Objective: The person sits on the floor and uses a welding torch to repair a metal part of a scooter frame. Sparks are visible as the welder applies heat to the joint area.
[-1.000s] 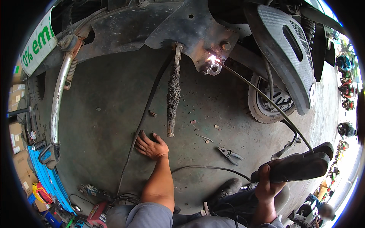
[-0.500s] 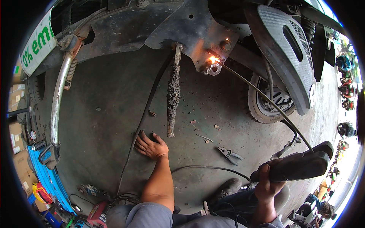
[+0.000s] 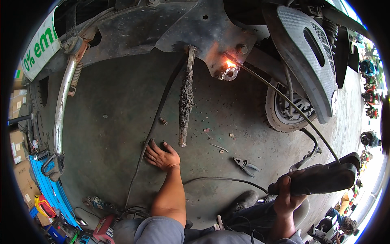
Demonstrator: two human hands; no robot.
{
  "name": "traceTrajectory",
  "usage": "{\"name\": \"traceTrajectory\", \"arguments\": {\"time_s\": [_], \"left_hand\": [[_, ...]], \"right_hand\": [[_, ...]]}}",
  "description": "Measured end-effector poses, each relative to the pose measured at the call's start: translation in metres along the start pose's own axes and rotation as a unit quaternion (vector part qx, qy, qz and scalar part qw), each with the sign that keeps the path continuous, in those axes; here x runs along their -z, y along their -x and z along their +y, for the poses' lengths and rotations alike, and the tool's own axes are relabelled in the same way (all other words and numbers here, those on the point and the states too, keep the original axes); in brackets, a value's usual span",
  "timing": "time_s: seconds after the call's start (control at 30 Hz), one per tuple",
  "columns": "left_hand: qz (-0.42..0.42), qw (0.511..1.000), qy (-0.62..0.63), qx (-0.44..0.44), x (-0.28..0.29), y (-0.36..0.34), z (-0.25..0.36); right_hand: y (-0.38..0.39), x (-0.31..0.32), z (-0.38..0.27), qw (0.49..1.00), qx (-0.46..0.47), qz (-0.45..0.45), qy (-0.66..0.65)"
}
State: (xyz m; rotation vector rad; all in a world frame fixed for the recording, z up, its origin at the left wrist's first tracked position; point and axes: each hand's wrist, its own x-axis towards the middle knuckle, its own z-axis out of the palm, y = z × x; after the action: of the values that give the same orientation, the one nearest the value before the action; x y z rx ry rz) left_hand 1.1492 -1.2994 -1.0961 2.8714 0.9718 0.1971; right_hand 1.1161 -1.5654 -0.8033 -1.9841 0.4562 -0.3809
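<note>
Gripping a black holder (image 3: pixel 319 179) at near right, the right hand (image 3: pixel 288 198) angles its rod (image 3: pixel 300 112) toward the far bracket (image 3: pixel 219 38); the left hand (image 3: pixel 163 157) spreads on the floor (image 3: pixel 109 150); rod contact is unclear.

We see a smooth grey-green floor (image 3: pixel 109 142), darker at the middle and paler toward the right. Cardboard boxes (image 3: pixel 27 183) stand along our left edge; bright daylight (image 3: pixel 379 175) comes from the right, beyond parked motorbikes (image 3: pixel 369 95).

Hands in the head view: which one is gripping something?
The right hand, gripping the black holder that carries the long rod; the left hand rests palm-down on the floor.
</note>
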Motion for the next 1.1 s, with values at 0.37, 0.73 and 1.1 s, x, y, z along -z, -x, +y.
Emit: {"name": "traceTrajectory", "arguments": {"time_s": [0.37, 0.73, 1.1], "left_hand": [[-0.004, 1.0, 0.0, 0.004, -0.002, 0.001, -0.001], [0.003, 1.0, 0.001, 0.0, -0.002, 0.0, -0.002], [-0.01, 1.0, -0.005, 0.006, -0.002, 0.001, -0.003]], "right_hand": [[0.005, -0.007, -0.002, 0.999, -0.02, 0.038, -0.004], [0.0, -0.01, -0.012, 0.999, -0.04, 0.013, 0.016], [-0.001, -0.012, -0.014, 0.999, -0.052, 0.004, 0.006]]}}
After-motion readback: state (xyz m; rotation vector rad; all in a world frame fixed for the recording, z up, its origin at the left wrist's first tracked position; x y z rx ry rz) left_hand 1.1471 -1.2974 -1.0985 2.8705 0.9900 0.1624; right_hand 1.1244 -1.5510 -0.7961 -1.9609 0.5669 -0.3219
